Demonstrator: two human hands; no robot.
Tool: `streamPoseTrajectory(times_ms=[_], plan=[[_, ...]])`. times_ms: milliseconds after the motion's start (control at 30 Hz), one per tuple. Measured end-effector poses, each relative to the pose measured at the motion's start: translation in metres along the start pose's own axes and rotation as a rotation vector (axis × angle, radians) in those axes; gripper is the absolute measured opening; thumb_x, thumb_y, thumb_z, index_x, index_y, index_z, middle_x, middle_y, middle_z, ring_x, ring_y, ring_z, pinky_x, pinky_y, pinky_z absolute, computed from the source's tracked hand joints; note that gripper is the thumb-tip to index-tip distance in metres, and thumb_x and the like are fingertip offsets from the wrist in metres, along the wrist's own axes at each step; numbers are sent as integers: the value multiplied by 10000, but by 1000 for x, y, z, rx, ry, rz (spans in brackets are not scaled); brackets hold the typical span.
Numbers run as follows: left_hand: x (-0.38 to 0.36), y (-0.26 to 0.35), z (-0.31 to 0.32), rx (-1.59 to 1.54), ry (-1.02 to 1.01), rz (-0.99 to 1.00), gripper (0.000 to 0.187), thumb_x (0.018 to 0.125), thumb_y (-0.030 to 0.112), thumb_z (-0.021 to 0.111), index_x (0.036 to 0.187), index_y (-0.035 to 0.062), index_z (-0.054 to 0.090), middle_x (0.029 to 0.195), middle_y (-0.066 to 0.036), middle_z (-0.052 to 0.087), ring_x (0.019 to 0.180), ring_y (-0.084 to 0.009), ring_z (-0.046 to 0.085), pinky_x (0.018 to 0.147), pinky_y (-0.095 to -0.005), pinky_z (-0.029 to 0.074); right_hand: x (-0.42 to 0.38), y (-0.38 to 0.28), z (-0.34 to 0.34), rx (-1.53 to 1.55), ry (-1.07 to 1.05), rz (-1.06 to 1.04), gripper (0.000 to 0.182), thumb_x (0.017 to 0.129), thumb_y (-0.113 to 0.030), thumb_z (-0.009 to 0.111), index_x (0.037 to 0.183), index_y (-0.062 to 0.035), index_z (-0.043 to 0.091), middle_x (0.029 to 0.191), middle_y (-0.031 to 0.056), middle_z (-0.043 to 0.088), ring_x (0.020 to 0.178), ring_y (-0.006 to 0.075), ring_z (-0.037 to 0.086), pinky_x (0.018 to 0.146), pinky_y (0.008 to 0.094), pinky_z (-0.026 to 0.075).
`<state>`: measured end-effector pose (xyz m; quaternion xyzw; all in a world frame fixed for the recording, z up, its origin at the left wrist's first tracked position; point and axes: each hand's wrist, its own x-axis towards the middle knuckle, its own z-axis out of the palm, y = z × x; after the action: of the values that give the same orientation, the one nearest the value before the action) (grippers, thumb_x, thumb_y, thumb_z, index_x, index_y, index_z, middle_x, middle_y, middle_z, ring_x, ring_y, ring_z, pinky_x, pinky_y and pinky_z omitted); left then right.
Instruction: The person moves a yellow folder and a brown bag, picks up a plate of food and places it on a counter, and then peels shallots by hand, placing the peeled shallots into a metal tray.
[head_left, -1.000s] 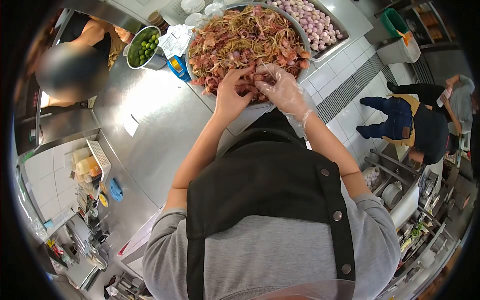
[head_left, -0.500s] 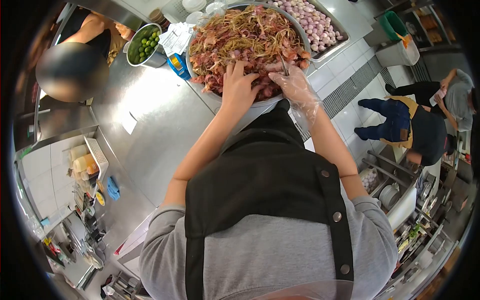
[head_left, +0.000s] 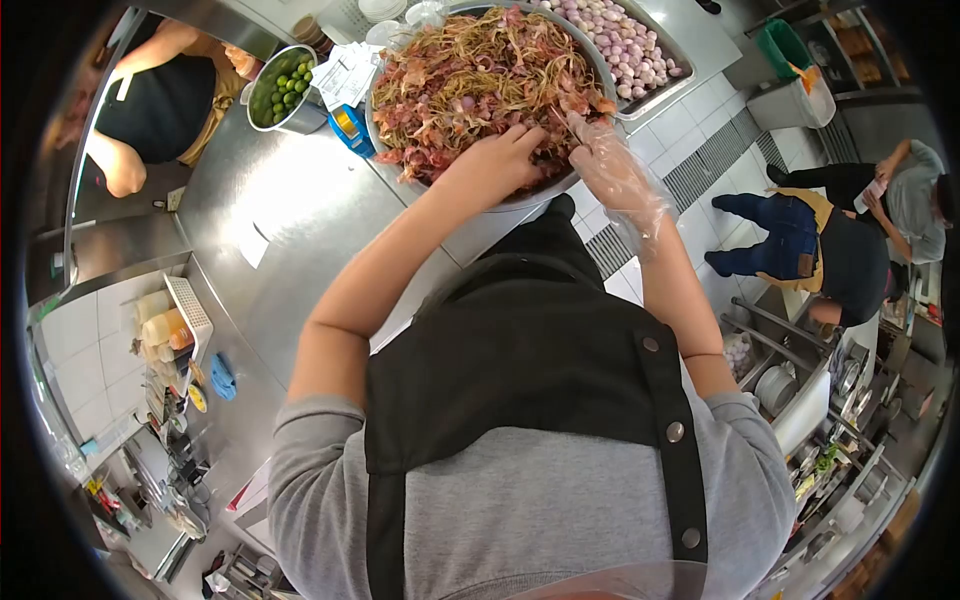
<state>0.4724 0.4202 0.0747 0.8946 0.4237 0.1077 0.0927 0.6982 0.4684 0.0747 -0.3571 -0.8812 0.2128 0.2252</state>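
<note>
A large metal bowl [head_left: 372, 128] is heaped with reddish-brown shallot skins and stringy roots [head_left: 470, 75], a few whole shallots among them. My bare left hand [head_left: 500, 165] lies over the near side of the heap, fingers stretched into the skins and thumb apart; no held item shows. At the bowl's right rim, my right hand [head_left: 607, 165] wears a loose clear plastic glove. It is closed around a small knife [head_left: 568, 122], whose thin blade points up and left over the skins; the handle is hidden in the fingers.
Peeled shallots [head_left: 625, 45] fill a metal tray [head_left: 660, 103] behind and right. Left of the bowl stand a pot of green limes [head_left: 290, 90], a blue tape dispenser [head_left: 350, 130] and papers [head_left: 345, 75]. One person [head_left: 155, 105] works at left; two others [head_left: 850, 230] are at right.
My left hand has slid right along the near side of the heap, closer to my right hand. My right hand has shifted slightly right. The person at left has leaned back.
</note>
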Motion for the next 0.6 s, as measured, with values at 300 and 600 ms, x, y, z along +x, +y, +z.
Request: streamPoseTrajectory(times_ms=[300, 600], plan=[[2, -25, 1, -1224, 137, -247, 316, 864, -44, 682, 1166, 6, 604, 1219, -91, 626, 1049, -173, 636, 909, -320, 530, 0, -45, -37, 768, 11, 589, 414, 973, -117, 504, 1364, 8, 554, 929, 58, 626, 729, 120, 523, 696, 263, 456], [-22, 1, 22, -1635, 431, -524, 401, 867, -98, 649, 1264, -65, 602, 1175, -91, 651, 1021, -138, 648, 874, -269, 553, 2, -67, 4, 750, -81, 414, 544, 971, -162, 614, 1440, 47, 434, 1329, 199, 612, 1251, 245, 565, 1058, 338, 411]])
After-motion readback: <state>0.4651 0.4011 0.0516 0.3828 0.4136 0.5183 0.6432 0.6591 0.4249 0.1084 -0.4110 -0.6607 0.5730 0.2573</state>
